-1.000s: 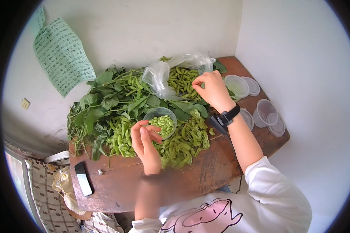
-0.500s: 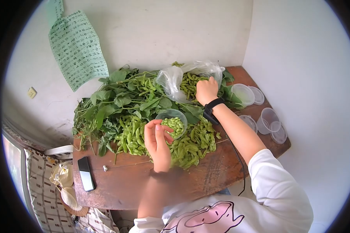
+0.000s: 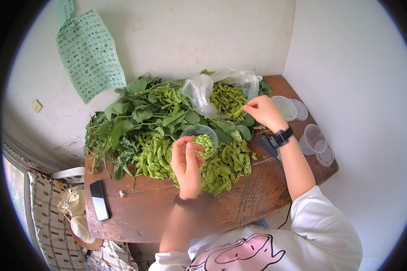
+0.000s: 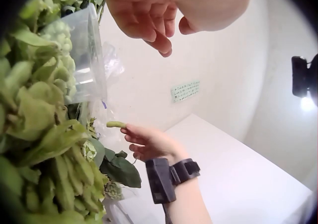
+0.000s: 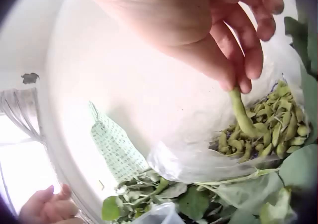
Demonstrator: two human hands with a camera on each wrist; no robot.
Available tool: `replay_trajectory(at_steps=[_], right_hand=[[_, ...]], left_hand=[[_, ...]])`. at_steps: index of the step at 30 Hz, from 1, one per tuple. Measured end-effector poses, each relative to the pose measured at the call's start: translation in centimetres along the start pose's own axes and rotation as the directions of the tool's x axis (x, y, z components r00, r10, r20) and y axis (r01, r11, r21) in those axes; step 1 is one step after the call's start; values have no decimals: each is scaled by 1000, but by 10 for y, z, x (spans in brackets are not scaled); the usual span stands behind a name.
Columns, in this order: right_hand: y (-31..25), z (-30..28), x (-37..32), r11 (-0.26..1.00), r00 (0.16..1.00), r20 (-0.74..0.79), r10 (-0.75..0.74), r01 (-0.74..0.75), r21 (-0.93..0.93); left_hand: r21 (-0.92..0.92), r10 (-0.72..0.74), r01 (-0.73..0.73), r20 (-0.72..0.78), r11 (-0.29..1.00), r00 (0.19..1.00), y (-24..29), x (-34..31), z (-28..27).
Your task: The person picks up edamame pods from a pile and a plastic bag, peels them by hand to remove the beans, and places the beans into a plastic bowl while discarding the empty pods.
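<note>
My right hand (image 3: 267, 111) pinches one green soybean pod (image 5: 242, 114) between thumb and fingertips. In the right wrist view the pod hangs over the clear plastic bag (image 5: 171, 160), which holds a heap of similar pods (image 5: 278, 127). My left hand (image 3: 186, 166) hovers by the near side of a clear round tub (image 3: 215, 143) of shelled beans (image 3: 205, 143). Its fingers are loosely bent, and the left wrist view shows a gap between thumb and fingers with nothing in it. Loose pods (image 3: 153, 156) lie piled around the tub.
Leafy bean stalks (image 3: 135, 115) cover the left and back of the wooden table (image 3: 142, 221). Clear empty tubs (image 3: 312, 139) and lids (image 3: 299, 109) stand at the right. A phone (image 3: 99, 201) lies at the left edge. A green written sheet (image 3: 90, 56) hangs on the wall.
My right hand reached to the pods in the bag, then drew back to the right with a pod between its fingers. My left hand has stayed by the tub. The head view shifted a little.
</note>
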State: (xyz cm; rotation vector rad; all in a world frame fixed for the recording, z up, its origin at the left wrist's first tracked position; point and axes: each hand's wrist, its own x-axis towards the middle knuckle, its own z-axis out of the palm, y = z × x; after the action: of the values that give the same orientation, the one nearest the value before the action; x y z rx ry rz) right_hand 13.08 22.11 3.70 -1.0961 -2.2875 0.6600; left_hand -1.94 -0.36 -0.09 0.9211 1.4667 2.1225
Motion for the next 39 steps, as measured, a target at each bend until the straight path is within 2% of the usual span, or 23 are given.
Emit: replay_trajectory(at_steps=[1, 3, 4, 5, 7, 8, 9, 11, 13, 15, 16, 18, 19, 21, 23, 25, 26, 28, 30, 32, 34, 36, 39], right_hand=[[-6, -5, -9, 1000, 1000, 3, 4, -4, 1], [-20, -19, -27, 959, 982, 176, 68, -113, 261], [-22, -24, -32, 934, 961, 268, 71, -158, 319], [-23, -25, -36, 934, 960, 269, 74, -162, 320], [-29, -28, -43, 880, 943, 322, -83, -82, 468], [-35, -35, -46, 859, 906, 412, -91, -138, 493], [-40, -36, -47, 859, 907, 412, -89, -140, 493], [-44, -35, -49, 818, 824, 512, -240, -112, 564], [-46, -30, -50, 817, 804, 529, -270, -99, 568], [-47, -24, -52, 796, 784, 552, -282, -130, 591], [-49, -22, -54, 795, 784, 554, -282, -132, 592], [-53, -18, -60, 670, 821, 515, -246, -240, 702], [-51, -14, -63, 669, 822, 515, -245, -242, 703], [-43, -4, -68, 563, 885, 420, -203, -246, 789], [-36, 4, -73, 562, 902, 387, -190, -224, 796], [-31, 9, -77, 562, 919, 352, -177, -200, 803], [-28, 11, -80, 543, 926, 315, -209, -157, 825], [-20, 17, -83, 523, 932, 274, -238, -115, 845], [-10, 25, -85, 420, 912, 148, -382, 29, 907], [-5, 28, -88, 408, 904, 162, -396, 15, 913], [-2, 32, -91, 397, 896, 176, -407, 0, 918], [-1, 39, -92, 296, 882, 94, -462, 53, 954], [-2, 40, -95, 256, 874, 81, -479, 51, 965]], left_hand=[[11, -8, 8, 25, 1000, 1000, 2, 0, 1], [23, -19, 18, 50, 1000, 999, 5, -2, 2], [56, -16, 12, 78, 998, 997, 5, -2, 3], [89, -15, 6, 107, 996, 994, 5, -3, 4], [89, -25, 11, 153, 996, 988, 3, -4, 5], [122, -49, 26, 191, 992, 980, 6, -5, 7], [156, -74, 39, 228, 987, 971, 9, -6, 9], [140, -113, 77, 266, 987, 957, 11, -6, 8], [182, -160, 101, 350, 978, 923, 12, -6, 8], [201, -156, 85, 371, 976, 915, 3, -8, 9], [217, -149, 66, 394, 974, 907, 1, -8, 9], [250, -152, 58, 379, 967, 913, 4, -9, 11], [281, -154, 49, 365, 959, 918, 6, -9, 11], [296, -175, 62, 371, 953, 912, 5, -10, 11], [313, -197, 76, 377, 947, 905, 8, -11, 13], [274, -415, 328, 380, 904, 827, 20, -14, 18], [276, -417, 329, 383, 903, 825, 20, -14, 19], [162, -449, 429, 495, 889, 744, 19, -16, 20], [130, -468, 474, 517, 871, 717, 21, -17, 21], [100, -486, 520, 540, 848, 688, 20, -18, 21], [-27, -542, 656, 538, 755, 646, 17, -18, 19], [-24, -535, 657, 558, 754, 635, 13, -19, 19], [-40, -522, 679, 607, 733, 600, 10, -19, 17]])
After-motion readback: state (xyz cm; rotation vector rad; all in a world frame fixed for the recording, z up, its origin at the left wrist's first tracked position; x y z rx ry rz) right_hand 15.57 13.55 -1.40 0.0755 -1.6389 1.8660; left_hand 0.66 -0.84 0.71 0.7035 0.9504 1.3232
